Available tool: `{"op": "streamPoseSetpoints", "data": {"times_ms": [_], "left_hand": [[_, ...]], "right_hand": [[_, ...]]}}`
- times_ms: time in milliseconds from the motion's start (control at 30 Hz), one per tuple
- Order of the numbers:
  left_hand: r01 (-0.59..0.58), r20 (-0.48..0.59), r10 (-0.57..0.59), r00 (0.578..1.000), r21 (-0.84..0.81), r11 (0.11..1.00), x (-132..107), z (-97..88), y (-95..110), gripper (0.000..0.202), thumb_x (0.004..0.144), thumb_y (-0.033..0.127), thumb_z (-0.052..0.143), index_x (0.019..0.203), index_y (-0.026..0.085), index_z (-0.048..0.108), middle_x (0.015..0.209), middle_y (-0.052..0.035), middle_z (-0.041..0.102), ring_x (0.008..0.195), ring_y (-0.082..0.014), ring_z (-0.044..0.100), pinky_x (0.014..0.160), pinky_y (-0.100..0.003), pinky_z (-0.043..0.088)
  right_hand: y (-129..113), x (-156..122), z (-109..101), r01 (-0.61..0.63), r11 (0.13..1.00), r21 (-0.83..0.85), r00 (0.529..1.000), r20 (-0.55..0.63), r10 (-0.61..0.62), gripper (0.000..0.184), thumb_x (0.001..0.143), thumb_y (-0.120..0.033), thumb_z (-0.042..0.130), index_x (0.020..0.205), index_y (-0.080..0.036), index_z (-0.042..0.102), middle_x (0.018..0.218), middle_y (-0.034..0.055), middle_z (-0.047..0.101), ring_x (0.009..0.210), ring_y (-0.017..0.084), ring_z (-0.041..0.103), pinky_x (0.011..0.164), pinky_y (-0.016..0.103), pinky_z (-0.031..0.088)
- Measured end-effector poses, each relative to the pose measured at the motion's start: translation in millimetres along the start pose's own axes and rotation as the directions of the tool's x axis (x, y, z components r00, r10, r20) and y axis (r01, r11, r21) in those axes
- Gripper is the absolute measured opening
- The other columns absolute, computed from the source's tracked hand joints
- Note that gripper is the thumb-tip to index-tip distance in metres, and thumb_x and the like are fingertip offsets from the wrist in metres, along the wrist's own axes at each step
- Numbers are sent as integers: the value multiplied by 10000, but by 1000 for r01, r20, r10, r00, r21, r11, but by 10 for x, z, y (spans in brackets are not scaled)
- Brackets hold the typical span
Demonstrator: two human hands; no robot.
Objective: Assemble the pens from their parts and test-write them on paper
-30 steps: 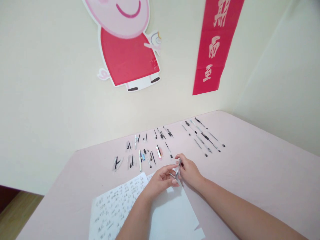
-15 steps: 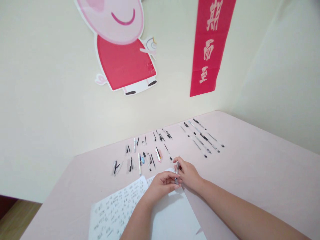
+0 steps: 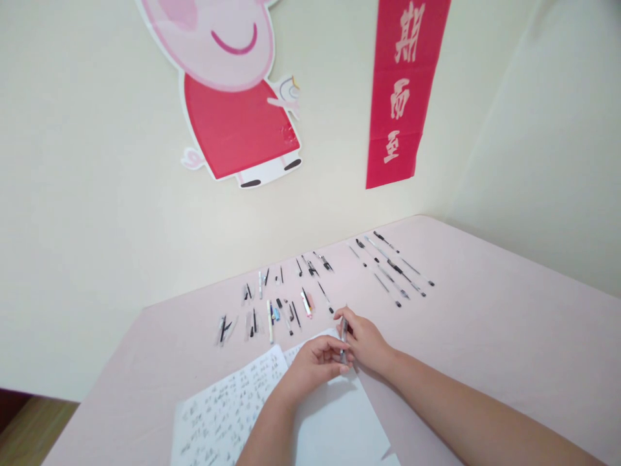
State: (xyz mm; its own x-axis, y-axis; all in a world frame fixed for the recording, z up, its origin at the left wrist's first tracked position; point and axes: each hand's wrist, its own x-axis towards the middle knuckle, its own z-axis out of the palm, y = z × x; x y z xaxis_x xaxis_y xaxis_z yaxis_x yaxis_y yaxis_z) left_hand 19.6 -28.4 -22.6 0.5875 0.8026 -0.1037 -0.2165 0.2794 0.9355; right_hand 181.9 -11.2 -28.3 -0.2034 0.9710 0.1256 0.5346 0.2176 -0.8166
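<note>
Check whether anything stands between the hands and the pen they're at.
Nothing visible does: the right hand holds the upper part of the pen, and the left hand has its fingers at the lower end. The other pens lie beyond, on the table.

The pen [image 3: 344, 330] in the right hand [image 3: 367, 340] looks like clear, smooth plastic; beneath the left hand [image 3: 314, 364] lies matt paper [image 3: 342, 424]; the desk [image 3: 490, 330] around both looks smooth, matt.
</note>
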Motion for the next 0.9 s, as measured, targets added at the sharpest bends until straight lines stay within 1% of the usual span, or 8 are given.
{"op": "streamPoseSetpoints", "data": {"times_ms": [200,333,467,600,667,733,833,900], "left_hand": [[6,42,-5,999,-24,1000,5,-26,-27,402,540,162,801,909,166,642,862,-55,686,797,-160,628,749,-305,465],[-9,25,9,1000,-10,1000,-3,-5,-1,409,550,169,798,927,164,640,874,-68,684,818,-174,626,753,-313,465],[-66,-72,67,995,16,998,10,-7,11,389,572,193,786,934,174,645,869,-63,683,829,-183,629,790,-338,464],[-145,-213,170,962,129,981,42,-41,1,387,589,221,772,952,171,648,883,-80,681,828,-195,626,806,-365,471],[-175,-246,227,942,216,961,52,-53,1,352,611,227,754,944,171,658,928,-92,679,849,-204,623,835,-377,463],[-198,-245,268,932,275,941,55,-60,4,311,642,231,729,941,176,666,980,-100,675,879,-213,620,862,-382,452],[-223,-209,293,933,306,926,55,-73,4,271,682,224,698,944,164,668,982,-115,681,895,-226,621,865,-381,450],[-233,-195,304,933,317,919,54,-86,-4,267,690,204,689,951,154,667,977,-125,683,897,-230,622,860,-377,452]], "right_hand": [[39,12,16,5,1000,31,1000,-19,-4,320,720,-78,413,996,-214,499,708,-31,596,609,115,531,580,208,368],[62,27,26,19,999,35,998,-53,-17,475,741,-80,406,1197,-210,433,683,-33,577,581,116,517,562,212,367],[98,46,39,35,998,58,994,-107,-29,519,799,-126,398,1308,-197,333,630,-49,529,532,113,486,530,213,359],[60,11,16,78,993,83,986,-156,-65,307,855,-209,384,1149,-179,465,637,-36,524,562,119,494,567,228,385],[-9,-33,-13,146,985,94,979,-158,-130,229,876,-259,382,1046,-184,516,642,-28,530,572,119,493,577,231,390],[-95,-83,-46,256,961,106,962,-127,-242,215,881,-301,406,999,-189,546,680,-11,554,603,120,505,601,233,399],[-203,-138,-85,408,912,43,912,-66,-405,232,854,-342,483,1011,-200,578,726,7,581,623,123,510,621,238,403],[-242,-153,-98,467,884,-28,883,-48,-468,238,851,-339,498,1019,-196,589,709,12,588,615,125,508,624,244,404]]}}
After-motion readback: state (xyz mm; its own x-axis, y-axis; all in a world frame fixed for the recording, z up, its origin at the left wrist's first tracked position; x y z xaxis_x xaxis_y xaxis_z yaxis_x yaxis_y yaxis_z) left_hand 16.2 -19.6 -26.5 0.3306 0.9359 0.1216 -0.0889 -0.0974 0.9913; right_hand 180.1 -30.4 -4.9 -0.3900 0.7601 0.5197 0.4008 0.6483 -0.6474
